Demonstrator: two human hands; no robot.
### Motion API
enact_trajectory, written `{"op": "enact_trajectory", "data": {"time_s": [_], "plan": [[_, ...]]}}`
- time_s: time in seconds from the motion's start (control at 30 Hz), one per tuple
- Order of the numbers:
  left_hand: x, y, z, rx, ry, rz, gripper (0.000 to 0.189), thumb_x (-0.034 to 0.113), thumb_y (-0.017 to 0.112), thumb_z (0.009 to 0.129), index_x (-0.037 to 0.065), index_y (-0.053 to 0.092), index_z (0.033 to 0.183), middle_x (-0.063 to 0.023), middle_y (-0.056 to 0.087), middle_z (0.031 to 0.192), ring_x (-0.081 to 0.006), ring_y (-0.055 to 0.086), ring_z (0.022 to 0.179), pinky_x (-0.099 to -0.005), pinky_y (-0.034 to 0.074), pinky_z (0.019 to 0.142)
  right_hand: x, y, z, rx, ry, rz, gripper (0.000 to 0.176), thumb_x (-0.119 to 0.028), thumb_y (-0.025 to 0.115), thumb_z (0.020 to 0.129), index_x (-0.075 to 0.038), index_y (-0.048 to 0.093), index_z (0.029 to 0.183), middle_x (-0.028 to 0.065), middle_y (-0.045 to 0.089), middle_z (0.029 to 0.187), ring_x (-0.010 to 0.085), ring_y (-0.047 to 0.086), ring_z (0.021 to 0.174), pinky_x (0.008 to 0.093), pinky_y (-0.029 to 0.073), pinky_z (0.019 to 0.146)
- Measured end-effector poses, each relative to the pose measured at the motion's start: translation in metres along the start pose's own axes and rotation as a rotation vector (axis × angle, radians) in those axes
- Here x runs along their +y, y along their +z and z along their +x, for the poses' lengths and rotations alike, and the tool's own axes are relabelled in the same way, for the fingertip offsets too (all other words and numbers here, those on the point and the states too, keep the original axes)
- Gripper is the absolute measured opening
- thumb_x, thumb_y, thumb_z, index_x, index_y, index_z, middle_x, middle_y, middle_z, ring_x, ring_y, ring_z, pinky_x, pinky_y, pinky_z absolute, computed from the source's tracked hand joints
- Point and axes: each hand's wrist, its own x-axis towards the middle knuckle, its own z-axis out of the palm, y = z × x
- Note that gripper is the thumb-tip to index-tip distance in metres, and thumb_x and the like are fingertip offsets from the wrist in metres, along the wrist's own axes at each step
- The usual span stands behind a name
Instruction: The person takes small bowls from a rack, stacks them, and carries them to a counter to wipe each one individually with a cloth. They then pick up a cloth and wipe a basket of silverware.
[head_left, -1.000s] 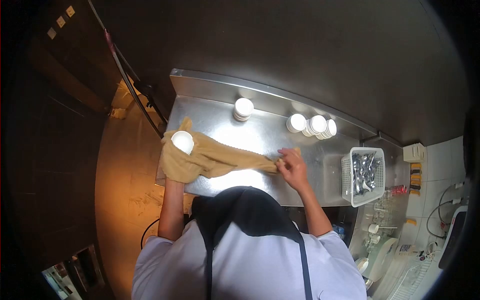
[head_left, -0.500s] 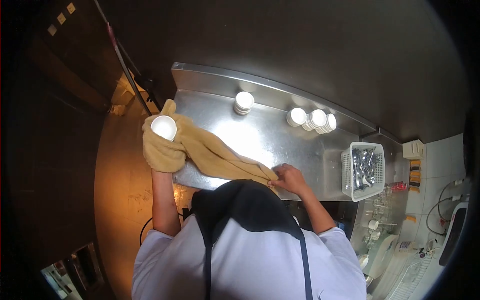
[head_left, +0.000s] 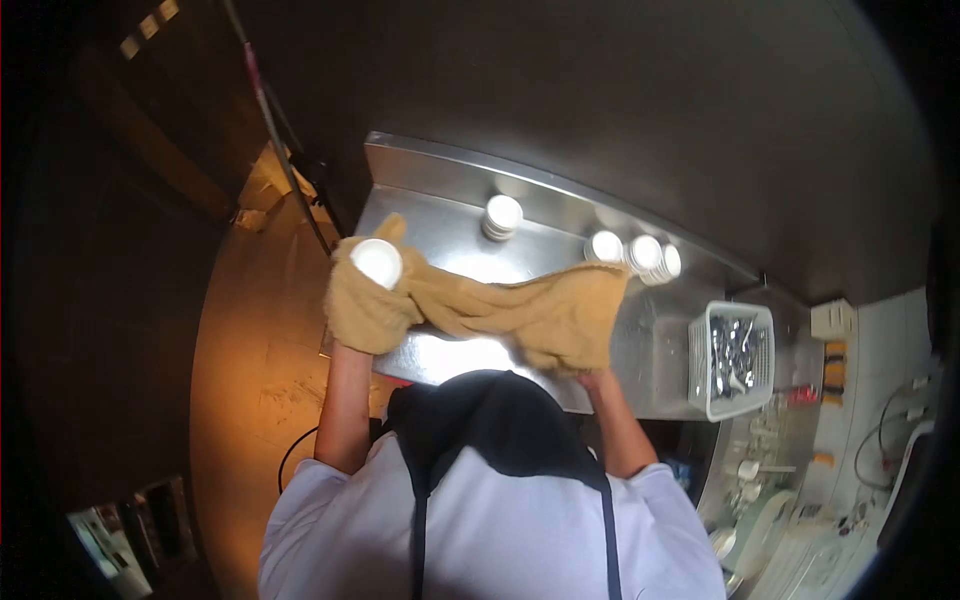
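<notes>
My left hand is wrapped in a tan towel, with only the wrist bare. Through the cloth it grips a small white cup, whose round white face points up. The towel stretches across to my right hand, which is under its spread far end. That hand's fingers are hidden beneath the cloth. Behind the towel, a short stack of white cups stands on the steel counter.
More stacked white cups line the counter's raised back edge. A white basket of metal cutlery sits at the right end. Glassware and dishes are beyond it, lower right. A hose hangs at the left.
My right hand has gone from pinching the towel's edge to being under its end, which is now lifted and spread wide. The left hand still holds the cup. The view has shifted slightly.
</notes>
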Motion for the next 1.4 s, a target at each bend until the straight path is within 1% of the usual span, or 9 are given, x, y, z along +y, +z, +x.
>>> {"op": "enact_trajectory", "data": {"time_s": [0.1, 0.27, 0.37, 0.5, 0.57, 0.8, 0.97, 1.27, 1.4], "plan": [[-0.017, 0.047, -0.016, -0.036, 0.176, 0.556, 0.044, 0.012, 0.077, 0.083, 0.002, 0.058, 0.121, -0.0178, 0.063, 0.138, -0.0217, 0.065, 0.11, -0.0334, 0.056, 0.09, 0.0, 0.003, 0.002, -0.124, 0.073, -0.153, 0.045, -0.023, 0.063, 0.102, -0.001, 0.055, 0.141, 0.0137, 0.067, 0.131, 0.0264, 0.067, 0.117, 0.0395, 0.055, 0.099], [-0.03, 0.106, -0.037, -0.071, 0.358, 1.521, 0.046, 0.027, 0.081, 0.081, 0.007, 0.061, 0.117, -0.0176, 0.068, 0.122, -0.0239, 0.067, 0.099, -0.0326, 0.055, 0.082, -0.027, 0.093, 0.007, -0.484, -0.65, -1.104, 0.046, -0.021, 0.074, 0.092, -0.006, 0.062, 0.134, 0.0128, 0.066, 0.134, 0.0314, 0.061, 0.127, 0.0452, 0.048, 0.106], [-0.054, 0.083, -0.034, -0.203, 0.252, 1.452, 0.043, 0.033, 0.076, 0.085, 0.01, 0.06, 0.118, -0.0117, 0.069, 0.112, -0.0233, 0.067, 0.093, -0.0328, 0.056, 0.079, -0.001, 0.142, 0.018, -0.518, -0.753, -1.263, 0.038, -0.022, 0.075, 0.089, -0.007, 0.068, 0.123, 0.0158, 0.066, 0.132, 0.0373, 0.06, 0.124, 0.0482, 0.046, 0.105], [-0.091, 0.037, -0.014, -0.207, -0.368, 0.255, 0.037, 0.045, 0.049, 0.103, 0.013, 0.061, 0.118, -0.0053, 0.069, 0.108, -0.0206, 0.067, 0.095, -0.033, 0.056, 0.081, 0.014, 0.161, 0.027, -0.171, -0.708, -1.287, 0.02, -0.017, 0.076, 0.082, -0.009, 0.075, 0.1, 0.0154, 0.073, 0.088, 0.0393, 0.071, 0.086, 0.0461, 0.056, 0.075], [-0.098, 0.03, -0.014, -0.193, -0.45, 0.028, 0.036, 0.042, 0.048, 0.104, 0.011, 0.06, 0.12, -0.0041, 0.069, 0.108, -0.0189, 0.067, 0.096, -0.0319, 0.056, 0.08, 0.018, 0.158, 0.033, -0.175, -0.922, -1.292, 0.015, -0.013, 0.077, 0.078, -0.008, 0.075, 0.092, 0.0148, 0.07, 0.074, 0.0396, 0.069, 0.072, 0.0445, 0.056, 0.066], [-0.088, 0.067, -0.018, -0.044, -0.197, 0.453, 0.05, 0.015, 0.077, 0.085, 0.001, 0.055, 0.128, -0.0073, 0.066, 0.103, -0.0145, 0.065, 0.093, -0.0266, 0.055, 0.074, 0.003, 0.159, 0.029, -0.219, -0.985, -1.316, 0.026, -0.009, 0.079, 0.073, -0.006, 0.074, 0.099, 0.0159, 0.072, 0.088, 0.0383, 0.07, 0.081, 0.0462, 0.056, 0.069], [-0.07, 0.085, -0.03, -0.289, 0.656, 2.066, 0.041, 0.02, 0.077, 0.083, 0.001, 0.062, 0.117, -0.012, 0.068, 0.096, -0.0179, 0.066, 0.091, -0.0299, 0.055, 0.074, -0.001, 0.17, 0.021, -0.224, -1.004, -1.279, 0.034, -0.009, 0.079, 0.073, -0.005, 0.072, 0.105, 0.0194, 0.07, 0.102, 0.0407, 0.068, 0.092, 0.0472, 0.056, 0.077], [-0.072, 0.063, -0.02, -0.257, 0.23, 1.525, 0.041, 0.023, 0.078, 0.079, 0.001, 0.064, 0.111, -0.014, 0.068, 0.093, -0.0222, 0.067, 0.089, -0.0331, 0.055, 0.074, 0.016, 0.123, 0.04, -0.161, -0.549, -1.171, 0.033, -0.001, 0.065, 0.079, 0.002, 0.068, 0.112, 0.024, 0.069, 0.117, 0.0422, 0.065, 0.112, 0.049, 0.052, 0.094], [-0.08, 0.055, -0.022, -0.268, 0.171, 1.46, 0.041, 0.024, 0.079, 0.077, 0.0, 0.065, 0.108, -0.0148, 0.068, 0.091, -0.0241, 0.067, 0.088, -0.0345, 0.055, 0.074, -0.002, 0.15, 0.015, -0.358, -0.548, -1.136, 0.039, -0.002, 0.067, 0.082, -0.001, 0.068, 0.122, 0.0231, 0.068, 0.122, 0.04, 0.064, 0.119, 0.044, 0.051, 0.1]]}}
